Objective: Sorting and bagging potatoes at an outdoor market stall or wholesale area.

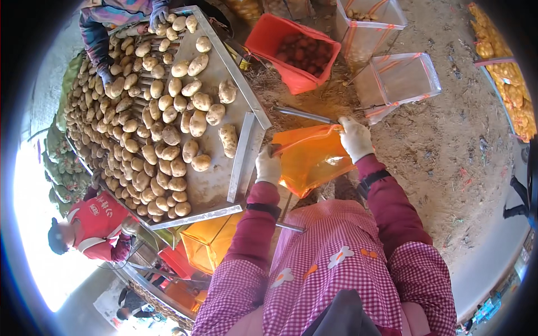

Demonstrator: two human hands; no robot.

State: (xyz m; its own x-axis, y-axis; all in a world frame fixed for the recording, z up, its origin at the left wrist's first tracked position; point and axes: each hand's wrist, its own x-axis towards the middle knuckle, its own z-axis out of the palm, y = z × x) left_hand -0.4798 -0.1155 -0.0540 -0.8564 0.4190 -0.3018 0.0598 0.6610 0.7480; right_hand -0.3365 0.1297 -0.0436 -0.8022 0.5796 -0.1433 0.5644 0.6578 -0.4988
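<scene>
An orange mesh bag point(315, 157) is stretched between my two white-gloved hands, in front of my checked apron. My left hand point(268, 164) grips the bag's rim on the side by the sorting table. Its opposite rim corner is in my right hand point(355, 136), close to the end of a metal bar point(304, 114). How the bag meets that bar is hard to make out. Many potatoes point(157, 132) cover the slatted metal sorting table point(210, 178) to the left, and its angled metal lip point(241, 157) lies just beyond my left hand.
Ahead stand a red bag point(286, 63) holding dark red potatoes and clear bags point(397, 84) on frames. A yellow bag point(210, 239) hangs below the table's near edge. Co-workers' gloved hands point(159, 14) reach over the table; a person in a red vest point(101, 218) is at left.
</scene>
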